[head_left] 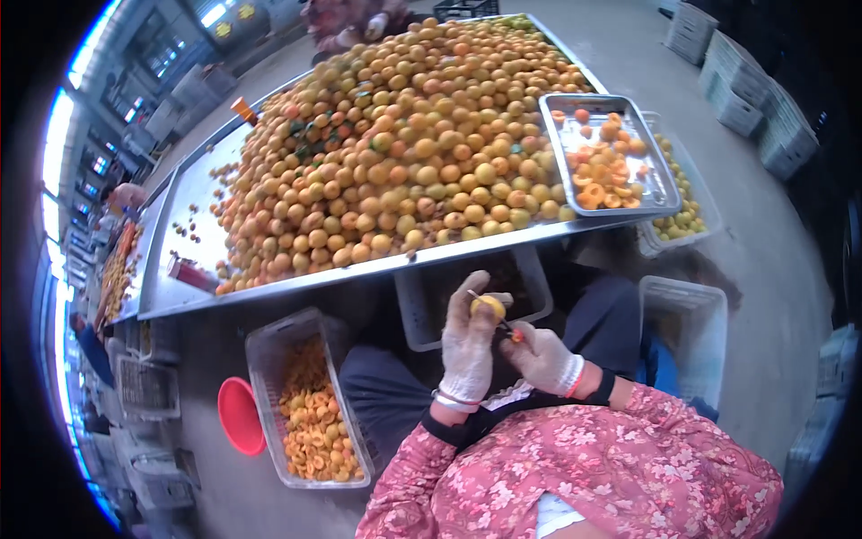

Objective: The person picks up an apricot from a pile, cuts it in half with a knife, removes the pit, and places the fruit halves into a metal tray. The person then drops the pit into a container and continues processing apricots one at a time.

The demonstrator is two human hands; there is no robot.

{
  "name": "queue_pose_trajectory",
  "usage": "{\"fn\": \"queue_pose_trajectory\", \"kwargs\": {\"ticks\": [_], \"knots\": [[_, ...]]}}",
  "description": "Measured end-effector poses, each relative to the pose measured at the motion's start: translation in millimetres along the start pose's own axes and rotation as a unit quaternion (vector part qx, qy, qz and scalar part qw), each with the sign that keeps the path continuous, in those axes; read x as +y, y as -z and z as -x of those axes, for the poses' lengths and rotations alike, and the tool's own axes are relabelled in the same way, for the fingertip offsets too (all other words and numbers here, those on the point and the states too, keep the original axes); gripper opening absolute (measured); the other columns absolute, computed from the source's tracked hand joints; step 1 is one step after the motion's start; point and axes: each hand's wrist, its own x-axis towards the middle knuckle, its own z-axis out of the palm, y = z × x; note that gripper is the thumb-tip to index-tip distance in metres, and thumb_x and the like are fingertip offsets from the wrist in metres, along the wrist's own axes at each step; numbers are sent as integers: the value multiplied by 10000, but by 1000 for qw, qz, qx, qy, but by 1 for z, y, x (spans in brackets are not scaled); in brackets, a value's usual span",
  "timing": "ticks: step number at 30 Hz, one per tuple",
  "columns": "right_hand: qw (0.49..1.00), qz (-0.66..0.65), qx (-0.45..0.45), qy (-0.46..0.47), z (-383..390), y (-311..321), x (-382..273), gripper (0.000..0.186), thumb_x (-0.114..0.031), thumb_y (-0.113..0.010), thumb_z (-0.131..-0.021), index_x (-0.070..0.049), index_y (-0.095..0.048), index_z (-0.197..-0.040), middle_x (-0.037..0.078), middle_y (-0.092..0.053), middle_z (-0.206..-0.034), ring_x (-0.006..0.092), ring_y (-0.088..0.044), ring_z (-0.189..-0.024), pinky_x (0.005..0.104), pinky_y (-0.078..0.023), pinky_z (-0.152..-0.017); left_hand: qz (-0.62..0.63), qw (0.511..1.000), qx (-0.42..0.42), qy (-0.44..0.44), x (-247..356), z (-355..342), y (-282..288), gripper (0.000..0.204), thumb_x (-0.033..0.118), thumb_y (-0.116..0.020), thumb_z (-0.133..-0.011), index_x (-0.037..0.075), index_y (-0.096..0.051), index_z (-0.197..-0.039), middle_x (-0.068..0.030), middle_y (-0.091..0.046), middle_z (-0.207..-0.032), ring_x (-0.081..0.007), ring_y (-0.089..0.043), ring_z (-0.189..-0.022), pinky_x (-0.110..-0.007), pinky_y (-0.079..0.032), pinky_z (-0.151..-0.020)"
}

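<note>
In a white knit glove, my left hand (pixel 468 352) is closed around a yellow apricot (pixel 488 308), holding it up in front of my lap. My right hand (pixel 545 359), gloved too, grips a small knife (pixel 516 336) by its reddish handle. The blade points up toward the apricot and seems to touch it, though the exact contact is too small to make out. Beyond both hands, a big heap of whole apricots (pixel 377 171) covers most of a metal table (pixel 184 216). A metal tray (pixel 672 199) with apricot halves (pixel 603 171) rests on its right front corner.
Left of my knees stand a crate (pixel 258 377) of apricot halves and a red basin (pixel 241 415). One crate (pixel 422 337) is beneath the table edge, another (pixel 709 341) by my right knee. A person (pixel 350 22) is across the table. Stacked crates (pixel 732 81) line the right.
</note>
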Motion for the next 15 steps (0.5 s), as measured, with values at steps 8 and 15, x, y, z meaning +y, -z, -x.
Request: {"fn": "queue_pose_trajectory", "kwargs": {"ticks": [8, 15], "knots": [[999, -12, 27, 20, -5, -10, 16, 223, -218, -591, -938, 2, -555, -930, 178, -627, -705, 329, -646, -647, 380, -478, -583, 220, 967, 25, 125, 0, 7, -10, 408, 338, -509, -999, 36, -471, -1271, -165, -653, -1004, -179, -626, -866, -278, -505, -820], [992, -88, -24, -89, -5, -13, 15, 190, -180, -562, -953, 6, -562, -992, 177, -640, -756, 257, -654, -673, 346, -483, -610, -108, 994, 20, 15, -7, 3, 4, 396, 275, -558, -981, 16, -477, -1268, -120, -640, -1016, -158, -628, -930, -272, -503, -849]]}}
